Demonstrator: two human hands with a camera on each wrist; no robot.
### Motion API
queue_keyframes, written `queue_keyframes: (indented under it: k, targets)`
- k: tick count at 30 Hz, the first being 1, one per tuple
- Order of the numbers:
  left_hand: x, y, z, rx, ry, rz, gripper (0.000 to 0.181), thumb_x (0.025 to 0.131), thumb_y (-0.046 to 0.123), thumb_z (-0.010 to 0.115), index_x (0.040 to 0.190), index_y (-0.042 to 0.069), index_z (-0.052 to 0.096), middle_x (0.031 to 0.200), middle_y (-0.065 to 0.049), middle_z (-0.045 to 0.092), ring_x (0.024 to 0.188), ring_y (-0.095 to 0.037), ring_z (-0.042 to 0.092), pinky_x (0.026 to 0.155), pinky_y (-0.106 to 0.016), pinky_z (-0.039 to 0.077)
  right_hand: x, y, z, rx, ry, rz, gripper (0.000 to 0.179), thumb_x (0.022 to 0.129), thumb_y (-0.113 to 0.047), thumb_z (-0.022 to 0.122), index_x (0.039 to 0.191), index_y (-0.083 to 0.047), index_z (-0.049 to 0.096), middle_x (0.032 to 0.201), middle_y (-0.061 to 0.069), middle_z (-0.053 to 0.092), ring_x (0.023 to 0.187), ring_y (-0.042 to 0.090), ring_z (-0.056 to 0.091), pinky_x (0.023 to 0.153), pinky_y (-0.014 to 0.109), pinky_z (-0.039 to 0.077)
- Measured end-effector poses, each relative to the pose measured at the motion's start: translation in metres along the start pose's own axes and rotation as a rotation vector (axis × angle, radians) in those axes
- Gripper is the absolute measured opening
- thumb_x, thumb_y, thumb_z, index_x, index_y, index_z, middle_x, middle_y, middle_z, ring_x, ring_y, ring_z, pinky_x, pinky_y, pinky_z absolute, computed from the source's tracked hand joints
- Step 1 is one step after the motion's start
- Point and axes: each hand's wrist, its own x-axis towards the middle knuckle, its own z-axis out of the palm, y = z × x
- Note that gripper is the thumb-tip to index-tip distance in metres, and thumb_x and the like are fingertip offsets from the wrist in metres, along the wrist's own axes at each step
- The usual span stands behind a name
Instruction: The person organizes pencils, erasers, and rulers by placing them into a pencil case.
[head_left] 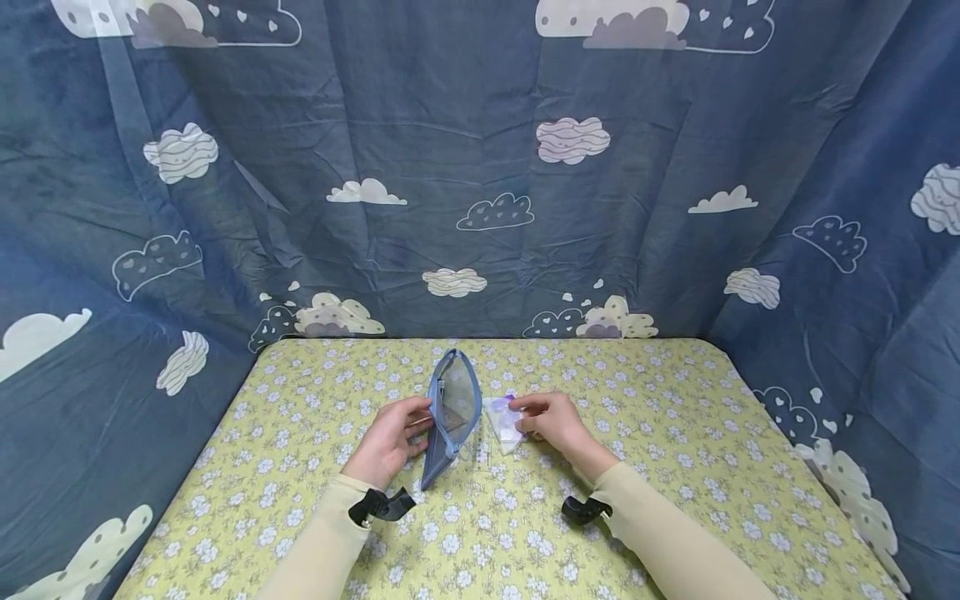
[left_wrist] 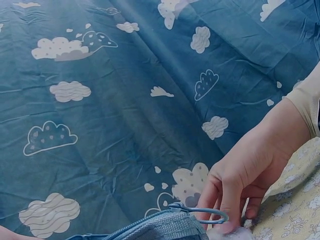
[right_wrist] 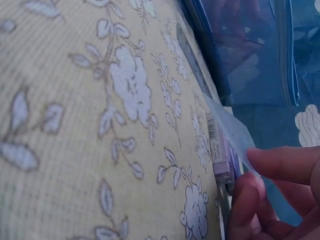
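My left hand point(head_left: 393, 437) grips a blue zip pouch point(head_left: 441, 457) by its left side. The pouch has see-through mesh walls and its zipped mouth gapes open, facing up and to the right. Just right of it, my right hand point(head_left: 555, 423) pinches a small clear plastic bag point(head_left: 504, 427) between thumb and fingers. In the right wrist view, a small lilac-and-white box point(right_wrist: 220, 155) with a barcode shows by the clear bag, close to the tablecloth. The left wrist view shows the pouch's zip edge with a blue pull loop point(left_wrist: 216, 220) near my right fingers.
A yellow flowered cloth point(head_left: 645, 517) covers the table. Dark blue curtains with printed clouds point(head_left: 420, 250) stand behind it and along both sides. Black straps point(head_left: 381, 505) sit on both wrists over pale sleeves.
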Motion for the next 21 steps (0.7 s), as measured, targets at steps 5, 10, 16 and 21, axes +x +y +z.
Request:
queue_keyframes:
  k: [5,10,16,21]
  targets:
    - [-0.001,0.000,-0.001,-0.001,-0.001,0.003,0.008,0.094,0.017,0.068,0.092,0.010,0.068,0.091,-0.008,0.065,0.104,-0.031,0.055,0.098,-0.055,0.033,-0.002,-0.001,-0.003,0.067,0.004,0.033,0.034,0.081,0.009,0.075,0.113,-0.002,0.075,0.091,0.014,0.067,0.067,0.018,0.062,0.065,0.035,0.057]
    - [0.000,0.001,0.000,0.000,0.006,0.005,0.007,0.093,0.017,0.069,0.089,0.011,0.069,0.089,-0.007,0.065,0.101,-0.029,0.056,0.097,-0.054,0.033,-0.005,-0.003,-0.007,0.106,-0.002,0.047,0.033,0.086,0.010,0.069,0.117,0.004,0.072,0.106,0.019,0.070,0.074,0.024,0.068,0.071,0.038,0.058]
    - [-0.002,0.000,0.000,0.001,0.008,0.004,0.007,0.093,0.017,0.068,0.089,0.011,0.068,0.089,-0.007,0.066,0.101,-0.030,0.056,0.098,-0.055,0.033,-0.006,0.000,-0.011,0.117,-0.012,0.038,0.030,0.090,0.011,0.063,0.121,0.010,0.067,0.117,0.028,0.065,0.083,0.031,0.068,0.077,0.044,0.058]
    - [-0.003,0.000,0.000,0.002,0.005,0.004,0.007,0.093,0.017,0.069,0.090,0.011,0.068,0.090,-0.007,0.065,0.103,-0.031,0.056,0.099,-0.056,0.032,-0.007,0.003,-0.012,0.115,0.008,0.031,0.026,0.092,0.006,0.065,0.117,0.005,0.071,0.120,0.022,0.067,0.081,0.024,0.067,0.073,0.037,0.057]
